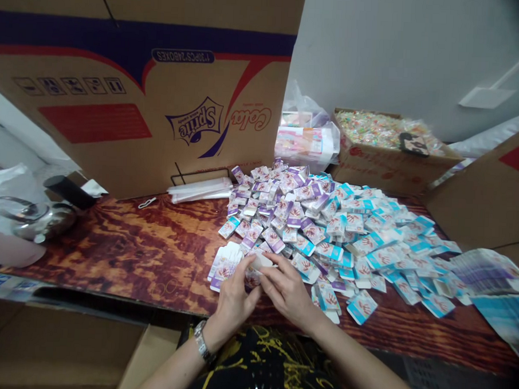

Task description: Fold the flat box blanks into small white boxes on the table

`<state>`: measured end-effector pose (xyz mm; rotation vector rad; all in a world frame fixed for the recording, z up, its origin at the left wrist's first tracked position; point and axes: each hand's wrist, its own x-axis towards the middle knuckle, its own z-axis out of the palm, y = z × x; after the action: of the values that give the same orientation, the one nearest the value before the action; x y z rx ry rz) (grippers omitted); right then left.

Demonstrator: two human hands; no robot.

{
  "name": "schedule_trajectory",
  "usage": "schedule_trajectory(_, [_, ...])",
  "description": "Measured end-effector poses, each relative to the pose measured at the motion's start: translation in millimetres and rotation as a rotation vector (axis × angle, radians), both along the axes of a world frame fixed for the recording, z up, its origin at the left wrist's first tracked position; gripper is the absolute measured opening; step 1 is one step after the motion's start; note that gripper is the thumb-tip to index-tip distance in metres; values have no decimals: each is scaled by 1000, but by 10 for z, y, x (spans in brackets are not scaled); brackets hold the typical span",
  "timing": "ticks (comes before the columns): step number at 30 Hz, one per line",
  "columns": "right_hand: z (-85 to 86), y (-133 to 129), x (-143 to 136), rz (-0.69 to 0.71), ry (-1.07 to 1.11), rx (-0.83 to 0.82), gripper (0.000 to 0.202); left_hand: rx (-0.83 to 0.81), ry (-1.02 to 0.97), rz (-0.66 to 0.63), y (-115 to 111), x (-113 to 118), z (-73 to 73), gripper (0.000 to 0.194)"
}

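Note:
Near the front edge of the table, my left hand (235, 292) and my right hand (283, 287) meet around a small paper box (263, 262). The fingers of both hands are closed on it, and they hide part of its printed side. Its white end flap points up. Just left of my left hand lie flat unfolded box blanks (222, 265) with purple ends. Beyond my hands spreads a big heap of small folded boxes (284, 210), purple ones at the left and blue ones at the right.
A tall carton (160, 115) stands at the back left, beside clear plastic sleeves (202, 189). An open carton of wrapped candies (390, 160) is at the back right. Stacked flat blanks (496, 285) lie far right. A metal kettle (45, 219) sits left.

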<state>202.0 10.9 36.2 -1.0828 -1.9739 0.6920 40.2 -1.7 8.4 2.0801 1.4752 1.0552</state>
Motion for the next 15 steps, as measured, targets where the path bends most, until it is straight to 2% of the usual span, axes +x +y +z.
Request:
schedule_trajectory(2, [32, 5, 3, 14, 108, -126, 21, 29, 1, -26, -5, -11, -37, 50])
schedule_trajectory(6, [113, 57, 5, -65, 350, -393, 28, 96, 15, -37, -22, -31, -102, 49])
schedule_trajectory(10, [169, 128, 1, -27, 338, -468, 28, 154, 52, -20, -42, -44, -133, 52])
schedule_trajectory(12, [179, 151, -7, -33, 410, -526, 27, 169, 59, -23, -45, -49, -141, 52])
schedule_trajectory(15, [184, 170, -17, -5, 582, -695, 24, 170, 56, -62, -38, -56, -145, 47])
